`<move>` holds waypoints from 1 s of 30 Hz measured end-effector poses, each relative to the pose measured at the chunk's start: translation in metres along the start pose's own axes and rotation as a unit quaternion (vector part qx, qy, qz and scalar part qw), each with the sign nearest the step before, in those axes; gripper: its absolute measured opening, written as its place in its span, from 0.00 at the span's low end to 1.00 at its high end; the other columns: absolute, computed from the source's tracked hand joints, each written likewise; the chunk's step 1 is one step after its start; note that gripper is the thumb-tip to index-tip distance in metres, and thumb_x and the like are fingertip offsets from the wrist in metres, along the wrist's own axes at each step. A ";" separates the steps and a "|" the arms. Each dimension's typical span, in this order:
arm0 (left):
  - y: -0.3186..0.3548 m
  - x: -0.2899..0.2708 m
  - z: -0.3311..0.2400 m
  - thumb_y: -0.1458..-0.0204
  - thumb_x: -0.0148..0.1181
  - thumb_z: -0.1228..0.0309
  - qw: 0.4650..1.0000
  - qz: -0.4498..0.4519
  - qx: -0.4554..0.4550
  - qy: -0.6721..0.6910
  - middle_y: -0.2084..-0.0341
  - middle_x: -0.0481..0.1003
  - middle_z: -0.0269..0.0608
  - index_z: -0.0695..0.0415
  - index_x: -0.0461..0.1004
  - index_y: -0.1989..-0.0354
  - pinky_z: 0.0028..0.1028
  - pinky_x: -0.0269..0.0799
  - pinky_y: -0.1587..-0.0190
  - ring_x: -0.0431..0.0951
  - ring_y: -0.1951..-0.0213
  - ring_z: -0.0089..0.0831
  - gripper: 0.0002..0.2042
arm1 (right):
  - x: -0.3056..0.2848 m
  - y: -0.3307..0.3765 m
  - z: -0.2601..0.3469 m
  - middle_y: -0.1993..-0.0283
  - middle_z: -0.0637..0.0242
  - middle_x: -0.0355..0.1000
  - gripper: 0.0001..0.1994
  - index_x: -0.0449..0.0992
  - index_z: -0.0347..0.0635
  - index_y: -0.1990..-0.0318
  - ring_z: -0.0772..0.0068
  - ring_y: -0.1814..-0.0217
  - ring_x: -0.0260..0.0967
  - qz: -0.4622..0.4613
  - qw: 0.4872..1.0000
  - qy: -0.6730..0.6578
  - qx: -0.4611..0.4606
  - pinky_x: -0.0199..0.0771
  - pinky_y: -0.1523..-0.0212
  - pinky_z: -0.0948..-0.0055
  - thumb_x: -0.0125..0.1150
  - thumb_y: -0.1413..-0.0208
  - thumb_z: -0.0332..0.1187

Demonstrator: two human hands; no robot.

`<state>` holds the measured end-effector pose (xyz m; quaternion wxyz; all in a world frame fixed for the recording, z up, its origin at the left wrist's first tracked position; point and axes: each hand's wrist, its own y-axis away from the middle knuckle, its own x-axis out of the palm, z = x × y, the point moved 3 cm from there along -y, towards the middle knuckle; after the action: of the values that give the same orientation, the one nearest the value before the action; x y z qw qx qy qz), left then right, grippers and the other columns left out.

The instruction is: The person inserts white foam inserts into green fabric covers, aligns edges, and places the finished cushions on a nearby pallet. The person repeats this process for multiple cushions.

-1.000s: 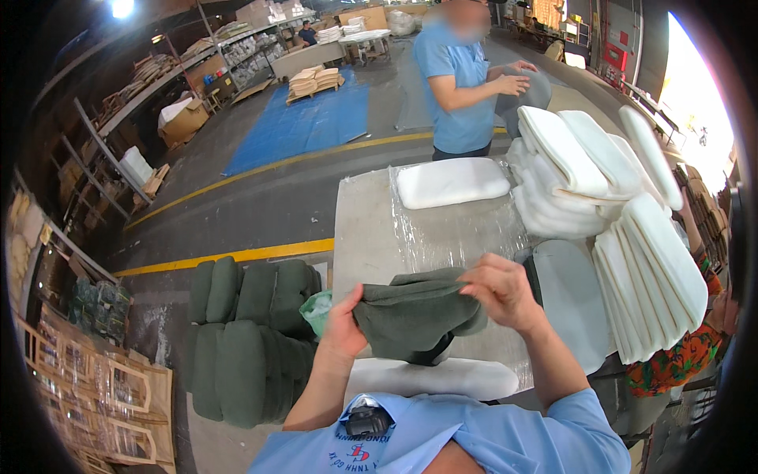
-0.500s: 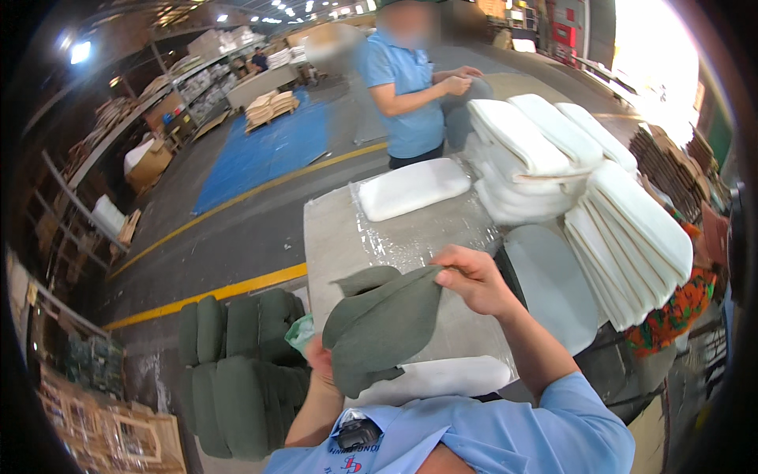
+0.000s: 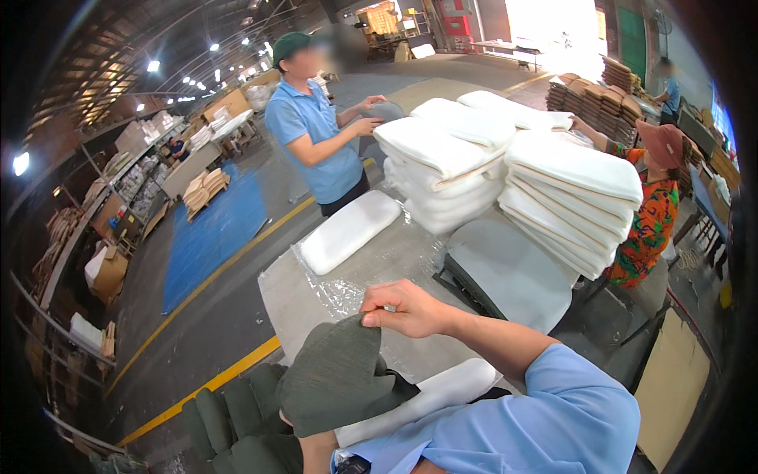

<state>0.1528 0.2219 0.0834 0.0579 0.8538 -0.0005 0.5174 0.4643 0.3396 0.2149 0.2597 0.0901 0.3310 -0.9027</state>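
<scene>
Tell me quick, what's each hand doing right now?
Right hand: closed, fingers pinching the top edge of the dark green fabric cover.
Left hand: hidden behind the cover, cannot be told.

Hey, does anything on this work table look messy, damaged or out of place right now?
Nothing looks damaged. The plastic sheet over the table is wrinkled, and the white cushion stacks lean unevenly.

pretty mixed light here. the big doorway (image 3: 545, 20) at the top is totally blown out, pure white glare, and rows of ceiling lamps (image 3: 197, 71) show as small hot spots in a dim roof. the white foam cushions (image 3: 505, 166) are bright but keep detail. the left side sinks into shadow. heavy fisheye bending, black vignette around the rim, and slight softness toward the edges.
</scene>
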 end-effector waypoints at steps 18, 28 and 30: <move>-0.046 0.018 0.086 0.33 0.64 0.54 0.938 -0.091 -0.149 -0.298 0.53 0.81 0.46 0.52 0.71 0.37 0.46 0.83 0.51 0.84 0.51 0.44 0.22 | -0.052 -0.052 0.002 0.66 0.72 0.73 0.09 0.69 0.45 0.60 0.75 0.68 0.78 -0.244 0.915 -0.272 0.168 0.85 0.68 0.74 0.66 0.33 0.29; -0.124 0.016 0.118 0.36 0.69 0.58 0.950 -0.193 -0.210 -0.129 0.54 0.83 0.42 0.52 0.73 0.39 0.40 0.82 0.52 0.85 0.57 0.42 0.22 | -0.042 0.004 0.043 0.58 0.63 0.78 0.04 0.70 0.42 0.56 0.69 0.61 0.82 -0.278 0.883 -0.374 0.059 0.91 0.60 0.65 0.60 0.32 0.24; -0.134 0.009 0.099 0.37 0.69 0.67 0.966 -0.213 -0.048 -0.141 0.51 0.82 0.42 0.53 0.72 0.38 0.38 0.80 0.49 0.83 0.52 0.39 0.21 | -0.043 0.026 0.039 0.56 0.62 0.79 0.04 0.71 0.41 0.55 0.68 0.60 0.82 -0.286 0.884 -0.361 0.082 0.90 0.60 0.64 0.60 0.33 0.24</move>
<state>0.2530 0.3457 0.0328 0.2072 0.8946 0.1486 0.3670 0.5144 0.3150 0.2448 0.0836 -0.3199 0.1503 -0.9317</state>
